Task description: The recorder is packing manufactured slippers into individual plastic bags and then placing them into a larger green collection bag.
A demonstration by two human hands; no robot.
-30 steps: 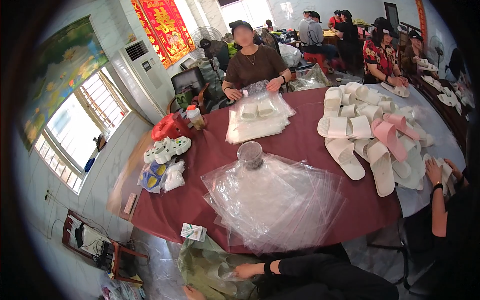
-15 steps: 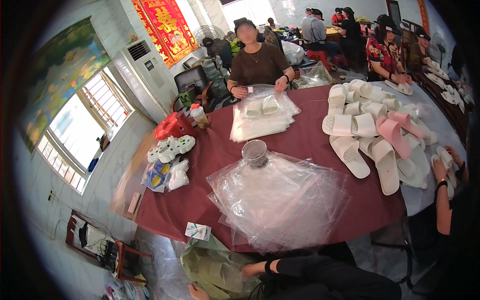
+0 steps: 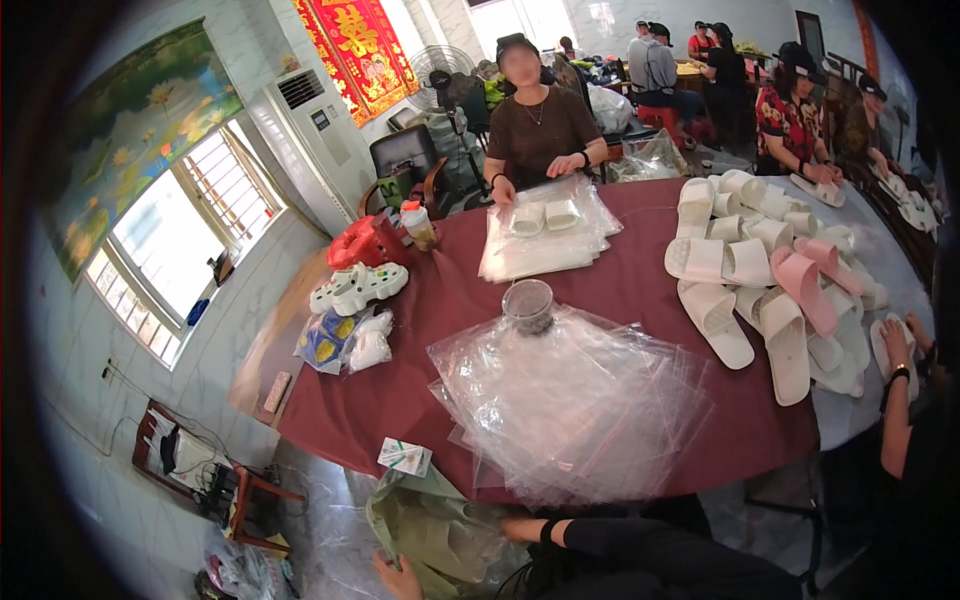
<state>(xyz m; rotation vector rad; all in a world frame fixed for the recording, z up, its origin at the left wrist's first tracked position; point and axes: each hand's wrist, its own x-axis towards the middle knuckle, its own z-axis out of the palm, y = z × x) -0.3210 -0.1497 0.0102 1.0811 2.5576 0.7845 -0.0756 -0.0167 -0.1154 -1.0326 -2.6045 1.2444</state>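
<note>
At the lower edge, an olive-green sack [image 3: 432,520] hangs open beside the maroon table, with pale slippers [image 3: 470,552] dimly visible inside. My left hand [image 3: 398,577] grips the sack's near left edge between thumb and fingers. From the right, my right hand [image 3: 516,529] reaches into the sack's mouth, a black band around its wrist. Its fingers are hidden, so what they touch does not show. Just above the sack, a small white printed card [image 3: 405,457] lies at the table's edge.
Clear plastic bags [image 3: 580,410] fan across the maroon table [image 3: 750,440], a round clear tub [image 3: 528,305] on them. White and pink slippers [image 3: 735,262] are heaped at right, near a co-worker's hands [image 3: 897,345]. Opposite, another person stands behind bagged slippers [image 3: 545,217].
My view has turned slightly left, so the scene sits further right. The person opposite has lifted one hand off the bagged slippers. My hands remain at the sack.
</note>
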